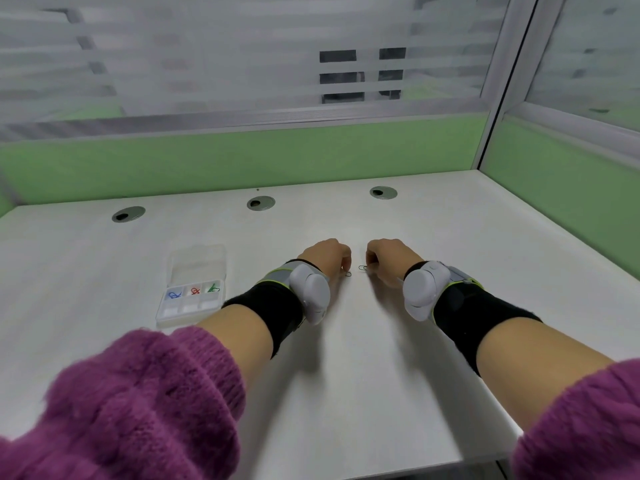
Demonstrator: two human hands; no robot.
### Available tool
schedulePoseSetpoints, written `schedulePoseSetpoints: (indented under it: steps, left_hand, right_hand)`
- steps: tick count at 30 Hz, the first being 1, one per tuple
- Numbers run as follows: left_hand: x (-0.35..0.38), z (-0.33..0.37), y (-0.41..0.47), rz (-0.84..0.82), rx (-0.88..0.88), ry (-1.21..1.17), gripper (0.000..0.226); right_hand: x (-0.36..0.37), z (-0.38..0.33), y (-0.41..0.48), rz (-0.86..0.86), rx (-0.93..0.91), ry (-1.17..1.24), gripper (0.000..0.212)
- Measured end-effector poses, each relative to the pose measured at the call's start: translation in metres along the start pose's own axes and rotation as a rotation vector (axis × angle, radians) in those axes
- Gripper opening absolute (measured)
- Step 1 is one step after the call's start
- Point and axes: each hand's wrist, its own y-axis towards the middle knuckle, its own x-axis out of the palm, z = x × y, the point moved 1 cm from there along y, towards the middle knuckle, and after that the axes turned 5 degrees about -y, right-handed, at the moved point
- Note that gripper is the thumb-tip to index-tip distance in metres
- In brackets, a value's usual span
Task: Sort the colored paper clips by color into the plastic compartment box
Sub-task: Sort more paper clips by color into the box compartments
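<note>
Both hands rest knuckles-up near the middle of the white surface (pixel 346 358), close together but apart. The left hand (pixel 325 258) has its fingers curled down and inward, and a small paper clip (pixel 347 274) lies on the surface right at its fingertips. The right hand (pixel 384 259) is curled the same way, with a second paper clip (pixel 363 268) just at its fingertips, between the two hands. Whether either hand actually pinches its clip or only touches it cannot be told, and both clips are too small and faint to give their colour.

The plastic compartment box (pixel 162 315) sits well to the left of the left hand, beside that forearm, with its clear lid (pixel 197 263) flipped open on the far side. In its far row a blue clip (pixel 174 294) lies in the left compartment, a red clip (pixel 195 291) in the middle one and a green clip (pixel 213 288) in the right one.

Each wrist carries a grey-white pod (pixel 310 292) strapped over a black band (pixel 273 303), and fuzzy purple sleeves (pixel 138 403) cover the forearms nearer the camera. Three round cable grommets (pixel 260 203) line the back of the surface, below a green partition (pixel 242 157) and striped frosted glass (pixel 207 57).
</note>
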Motion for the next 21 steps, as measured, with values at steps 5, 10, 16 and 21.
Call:
schedulePoseSetpoints:
  steps: [5,10,16,21]
  left_hand:
    - [0.0,0.003,-0.009,0.004,0.004,0.026,0.027]
    - [-0.005,0.001,-0.017,0.011,-0.004,-0.004,0.026]
    - [-0.02,-0.017,-0.039,0.085,-0.012,0.002,0.025]
    - [-0.032,-0.041,-0.058,0.132,-0.045,-0.01,0.016]
  right_hand:
    - [0.0,0.001,-0.004,0.0,0.002,-0.002,0.023]
    - [-0.002,-0.005,-0.006,0.004,-0.025,0.005,0.024]
    - [-0.005,-0.029,-0.006,-0.007,-0.08,0.025,0.023]
    - [-0.005,-0.06,-0.01,-0.012,-0.131,0.02,0.019]
